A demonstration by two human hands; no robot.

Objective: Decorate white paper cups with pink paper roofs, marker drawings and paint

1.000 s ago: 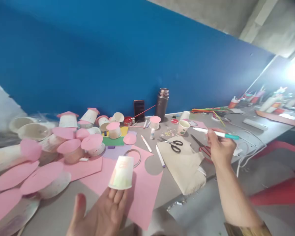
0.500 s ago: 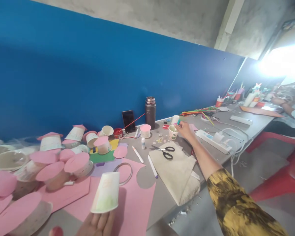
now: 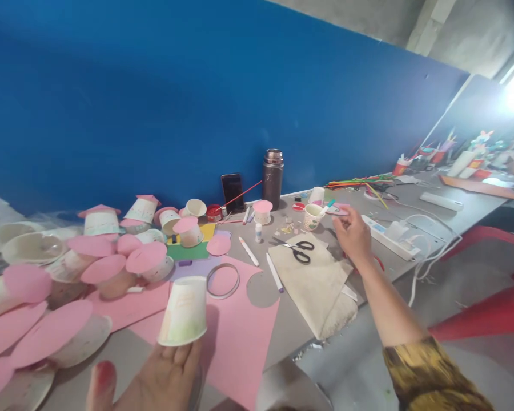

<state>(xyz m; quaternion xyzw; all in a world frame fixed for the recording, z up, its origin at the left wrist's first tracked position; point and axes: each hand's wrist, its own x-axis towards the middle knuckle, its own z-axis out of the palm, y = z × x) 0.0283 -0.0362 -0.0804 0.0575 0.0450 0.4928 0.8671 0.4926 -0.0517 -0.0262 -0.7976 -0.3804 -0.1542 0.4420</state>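
In the lower middle, my left hand (image 3: 163,371) holds up a white paper cup (image 3: 184,314), turned bottom up, with pale green and orange colouring. Its fingers go under the rim, and the thumb, red at the tip, stands apart. My right hand (image 3: 354,237) reaches to the far right of the desk, fingers pinched on a small piece of pink paper (image 3: 341,209). Just left of it, a patterned paper cup (image 3: 312,218) stands upright with a teal-ended stick (image 3: 328,205) leaning in it. Black-handled scissors (image 3: 300,251) lie on a beige cloth (image 3: 312,291) nearer to me.
Many cups topped with pink paper discs (image 3: 92,245) crowd the left side. Pink paper sheets (image 3: 240,342), a tape ring (image 3: 223,281), markers (image 3: 274,273), a thermos (image 3: 273,180) and a phone (image 3: 232,193) lie or stand around. A power strip (image 3: 389,237) with cables is at right, above a red chair (image 3: 492,302).
My right hand has let go of the teal-ended stick, now resting in the patterned cup, and has taken hold of pink paper beside it. My left hand still holds its cup. The view has shifted.
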